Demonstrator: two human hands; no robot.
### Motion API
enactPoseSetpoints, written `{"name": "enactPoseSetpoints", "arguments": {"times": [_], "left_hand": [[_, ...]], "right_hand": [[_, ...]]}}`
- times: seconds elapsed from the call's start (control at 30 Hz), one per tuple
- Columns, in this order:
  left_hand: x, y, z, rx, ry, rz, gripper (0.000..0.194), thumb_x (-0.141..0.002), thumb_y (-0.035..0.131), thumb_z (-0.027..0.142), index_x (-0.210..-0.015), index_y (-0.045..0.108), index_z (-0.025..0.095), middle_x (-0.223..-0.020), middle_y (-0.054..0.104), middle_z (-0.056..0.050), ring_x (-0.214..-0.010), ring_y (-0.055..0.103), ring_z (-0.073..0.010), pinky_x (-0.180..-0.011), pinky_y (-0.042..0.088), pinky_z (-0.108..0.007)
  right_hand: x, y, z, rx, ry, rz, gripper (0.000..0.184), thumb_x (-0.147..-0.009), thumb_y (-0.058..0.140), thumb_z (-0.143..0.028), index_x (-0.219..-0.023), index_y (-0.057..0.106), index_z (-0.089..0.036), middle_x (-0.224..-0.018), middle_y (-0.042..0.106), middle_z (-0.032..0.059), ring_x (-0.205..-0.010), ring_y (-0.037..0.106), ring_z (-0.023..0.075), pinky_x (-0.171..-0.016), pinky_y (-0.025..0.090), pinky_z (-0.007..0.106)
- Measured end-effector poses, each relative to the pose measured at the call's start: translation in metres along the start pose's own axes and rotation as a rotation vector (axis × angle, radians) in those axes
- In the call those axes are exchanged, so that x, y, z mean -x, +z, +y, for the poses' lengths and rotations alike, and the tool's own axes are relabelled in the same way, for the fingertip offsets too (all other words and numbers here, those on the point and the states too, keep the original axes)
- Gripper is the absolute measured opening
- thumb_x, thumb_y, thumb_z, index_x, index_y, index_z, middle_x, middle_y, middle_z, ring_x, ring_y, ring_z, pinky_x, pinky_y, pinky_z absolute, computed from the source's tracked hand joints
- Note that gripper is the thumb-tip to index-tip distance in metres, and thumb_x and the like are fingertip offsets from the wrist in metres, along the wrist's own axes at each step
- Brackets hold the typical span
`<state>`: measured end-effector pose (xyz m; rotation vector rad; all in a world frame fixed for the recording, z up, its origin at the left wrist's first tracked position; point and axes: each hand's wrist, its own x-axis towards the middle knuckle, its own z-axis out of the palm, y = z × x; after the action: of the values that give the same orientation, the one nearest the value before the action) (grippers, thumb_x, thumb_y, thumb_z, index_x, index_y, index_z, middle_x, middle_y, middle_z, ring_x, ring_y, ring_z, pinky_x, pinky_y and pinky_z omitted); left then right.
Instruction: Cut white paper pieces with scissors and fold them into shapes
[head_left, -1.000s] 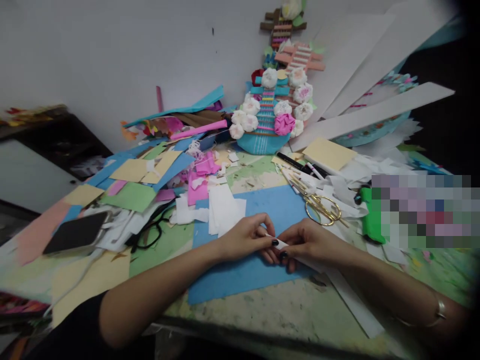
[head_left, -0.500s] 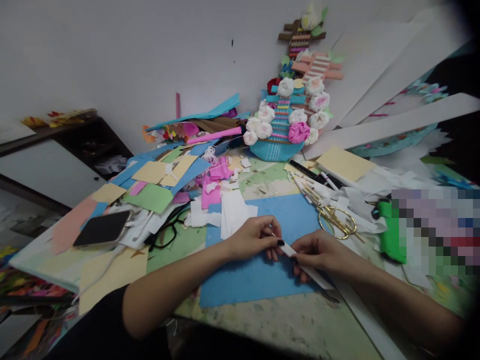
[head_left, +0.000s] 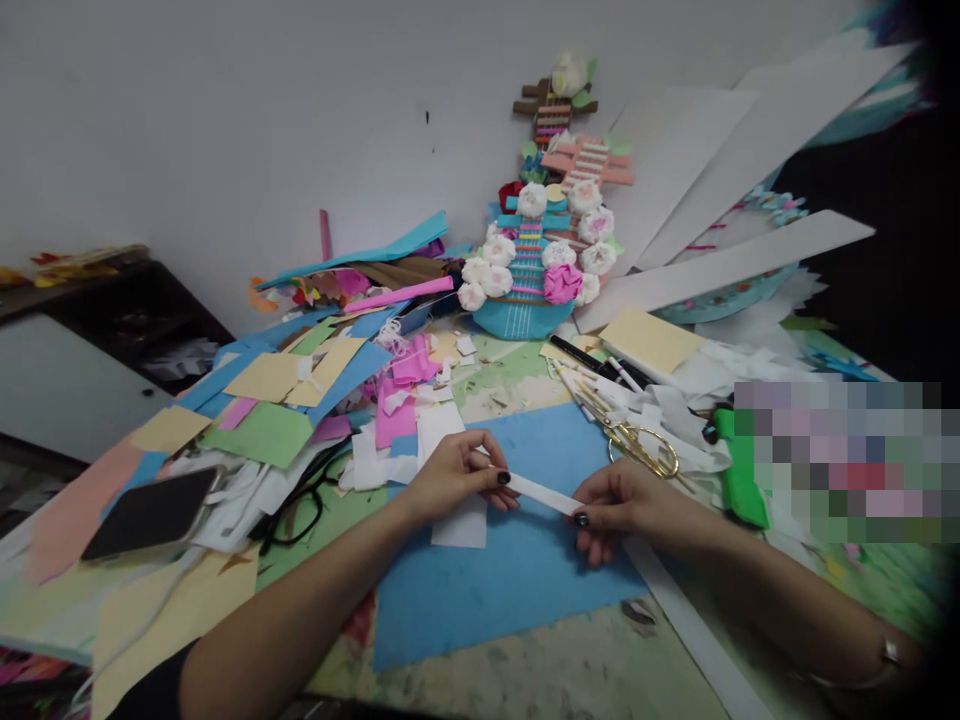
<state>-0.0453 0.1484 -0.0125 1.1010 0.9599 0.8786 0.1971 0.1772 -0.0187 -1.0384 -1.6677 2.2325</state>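
Observation:
Both my hands pinch a narrow white paper strip (head_left: pixel 541 493) just above a large blue paper sheet (head_left: pixel 510 560) on the table. My left hand (head_left: pixel 456 473) grips its left end with fingers closed. My right hand (head_left: pixel 619 505) pinches the strip further right, thumb and fingertips pressed together. The strip runs on under my right hand as a long white band (head_left: pixel 690 625) toward the table's near edge.
Gold scissors (head_left: pixel 637 445) lie just beyond my right hand, a green tool (head_left: pixel 739 470) to their right. White scraps (head_left: pixel 442 440), coloured paper offcuts (head_left: pixel 285 390), black glasses (head_left: pixel 300 500) and a phone (head_left: pixel 150 513) lie left. A paper-flower craft (head_left: pixel 536 260) leans on the wall.
My hands have drawn apart along the strip: the left slid leftward, exposing more white strip between them. The view shifted slightly.

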Motion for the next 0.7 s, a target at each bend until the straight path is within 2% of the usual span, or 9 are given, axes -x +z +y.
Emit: {"name": "enactPoseSetpoints", "arguments": {"times": [0.3, 0.47, 0.7], "left_hand": [[-0.002, -0.002, -0.002, -0.006, -0.079, 0.024, 0.038, -0.066, 0.079, 0.035, -0.076, 0.051, 0.012, -0.066, 0.072, -0.013, -0.058, 0.071, -0.0235, -0.051, 0.056, -0.028], [-0.005, -0.005, -0.002, -0.045, -0.072, 0.082, 0.036, -0.063, 0.081, 0.031, -0.076, 0.052, 0.012, -0.067, 0.073, -0.012, -0.062, 0.071, -0.0231, -0.055, 0.057, -0.027], [-0.007, -0.016, 0.0, -0.077, -0.035, 0.128, 0.035, -0.064, 0.08, 0.03, -0.076, 0.053, 0.012, -0.066, 0.073, -0.011, -0.061, 0.071, -0.0191, -0.055, 0.055, -0.023]], "right_hand": [[-0.002, -0.006, 0.003, -0.003, 0.001, 0.031, 0.041, -0.068, 0.075, -0.047, -0.075, 0.062, -0.009, -0.066, 0.07, 0.0073, -0.055, 0.067, 0.0143, -0.049, 0.05, 0.022], [-0.004, -0.007, 0.0, -0.003, -0.017, 0.106, 0.04, -0.066, 0.076, -0.046, -0.071, 0.061, -0.009, -0.064, 0.069, 0.0075, -0.053, 0.066, 0.0132, -0.047, 0.049, 0.02], [-0.006, -0.008, -0.003, 0.03, -0.097, 0.101, 0.036, -0.067, 0.074, -0.042, -0.077, 0.061, -0.009, -0.065, 0.068, 0.005, -0.053, 0.065, 0.0113, -0.049, 0.049, 0.02]]}}
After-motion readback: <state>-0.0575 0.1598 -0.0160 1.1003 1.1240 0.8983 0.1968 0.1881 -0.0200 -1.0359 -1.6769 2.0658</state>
